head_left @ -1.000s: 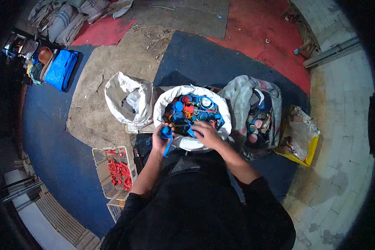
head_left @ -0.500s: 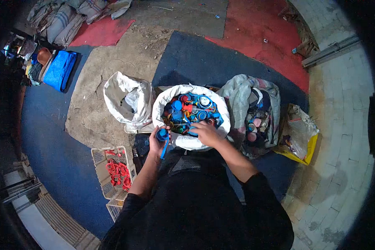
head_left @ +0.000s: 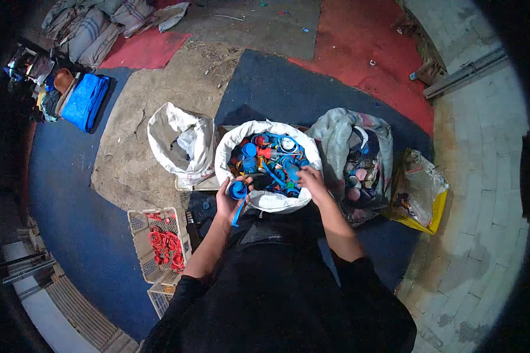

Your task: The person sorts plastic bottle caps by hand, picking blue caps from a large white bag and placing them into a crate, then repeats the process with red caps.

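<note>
My left hand (head_left: 227,200) is closed around a blue plastic cap (head_left: 237,189) at the near left rim of a white sack (head_left: 270,203). A blue strap (head_left: 238,214) dangles from that cap below my fingers. Over the right side of the sack's opening, my right hand (head_left: 314,182) has its fingers pinched at a blurred blue plastic cap (head_left: 292,171). The sack is full of mixed plastic caps, mostly blue, with a red piece (head_left: 265,152) and a white-topped cap (head_left: 288,143) among them.
An open white sack (head_left: 159,132) stands to the left, a grey-green sack (head_left: 330,138) with mixed caps to the right. Farther right is a yellow-edged bag (head_left: 436,217). A cream crate (head_left: 138,235) with red pieces sits at lower left, beside another crate (head_left: 159,300).
My right hand has moved right across the sack, from its near middle towards the right rim. My left hand keeps the blue cap and has shifted slightly right.
</note>
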Available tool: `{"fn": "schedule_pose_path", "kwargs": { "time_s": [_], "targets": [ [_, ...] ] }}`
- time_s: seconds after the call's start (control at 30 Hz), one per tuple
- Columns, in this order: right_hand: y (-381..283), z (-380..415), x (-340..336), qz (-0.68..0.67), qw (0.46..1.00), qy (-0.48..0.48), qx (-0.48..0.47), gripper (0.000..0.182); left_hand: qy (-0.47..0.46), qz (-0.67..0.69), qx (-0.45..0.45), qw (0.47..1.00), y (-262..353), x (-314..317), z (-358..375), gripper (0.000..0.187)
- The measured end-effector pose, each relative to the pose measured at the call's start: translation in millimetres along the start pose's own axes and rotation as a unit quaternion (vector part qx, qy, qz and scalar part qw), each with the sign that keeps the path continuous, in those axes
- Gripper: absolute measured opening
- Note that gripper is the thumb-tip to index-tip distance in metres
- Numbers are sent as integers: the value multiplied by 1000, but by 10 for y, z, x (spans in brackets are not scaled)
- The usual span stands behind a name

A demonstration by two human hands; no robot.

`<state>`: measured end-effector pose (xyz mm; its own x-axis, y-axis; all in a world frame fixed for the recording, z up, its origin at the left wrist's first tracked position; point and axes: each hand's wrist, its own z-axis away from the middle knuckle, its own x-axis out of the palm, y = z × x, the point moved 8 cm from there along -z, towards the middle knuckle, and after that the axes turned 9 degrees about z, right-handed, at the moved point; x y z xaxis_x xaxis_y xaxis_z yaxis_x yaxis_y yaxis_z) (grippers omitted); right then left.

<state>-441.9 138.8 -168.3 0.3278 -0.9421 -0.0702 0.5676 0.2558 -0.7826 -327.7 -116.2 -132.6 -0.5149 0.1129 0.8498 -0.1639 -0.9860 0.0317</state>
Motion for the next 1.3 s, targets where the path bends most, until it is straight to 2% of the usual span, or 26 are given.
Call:
{"fn": "schedule_pose_path", "kwargs": {
  "time_s": [0.03,0.1,0.2,0.23,0.33,0.37,0.47,0.63,0.67,0.73,0.8,0.83,0.93,0.97,1.0,1.07,1.1,1.13,1.2,1.23,1.3],
  "targets": [
    [-33,92,64,-108,993,-41,19,34,3,-3,0,1000,-30,12,9,48],
    [-130,289,222,-320,938,-122,55,38,-8,9,-11,1000,-105,79,20,48],
    [-289,443,349,-403,901,-154,38,45,-23,13,-31,999,-196,178,29,47],
    [-285,442,368,-429,885,-176,35,41,-28,7,-35,999,-222,202,21,47],
    [-424,462,338,-404,904,-138,-30,38,-50,2,-49,998,-313,377,8,46],
    [-487,496,304,-385,913,-122,-57,35,-51,1,-54,997,-343,419,-8,46],
    [-806,637,246,-173,962,-97,-188,35,-56,-12,-66,996,-401,470,-71,48],
    [-1168,887,404,-21,963,-53,-262,35,3,-62,-73,995,-580,600,-115,54],
    [-1187,884,480,59,941,-20,-332,34,21,-70,-73,995,-603,631,-104,55],
    [-1437,1186,722,258,846,42,-464,35,3,-99,-62,993,-617,673,-126,54],
    [-1477,1385,974,394,792,51,-464,38,-9,-96,-34,995,-652,706,-156,53],
    [-1449,1414,1054,417,780,42,-464,44,13,-91,1,996,-639,744,-118,46],
    [-1419,1387,1132,373,803,-26,-465,48,2,-111,-3,994,-479,413,-137,36],
    [-1389,1291,1120,231,872,-89,-422,49,29,-76,14,997,-448,245,-160,26],
    [-1405,1259,1062,170,913,-95,-359,45,11,-62,1,998,-445,253,-141,25],
    [-1365,1046,905,234,864,24,-444,41,-26,-32,-21,999,-371,259,-84,23],
    [-1219,849,868,229,889,24,-396,38,6,-26,-20,999,-305,133,-86,26],
    [-1108,735,871,255,887,11,-384,38,14,-31,-5,999,-235,73,-85,27],
    [-839,652,971,390,826,-46,-404,38,30,-44,24,998,-120,-45,-70,28],
    [-597,555,1001,449,777,-77,-434,33,35,-44,30,998,-70,-95,-59,31],
    [-203,360,911,539,736,-140,-385,32,58,-42,33,997,22,-221,-56,33]
  ]
}}
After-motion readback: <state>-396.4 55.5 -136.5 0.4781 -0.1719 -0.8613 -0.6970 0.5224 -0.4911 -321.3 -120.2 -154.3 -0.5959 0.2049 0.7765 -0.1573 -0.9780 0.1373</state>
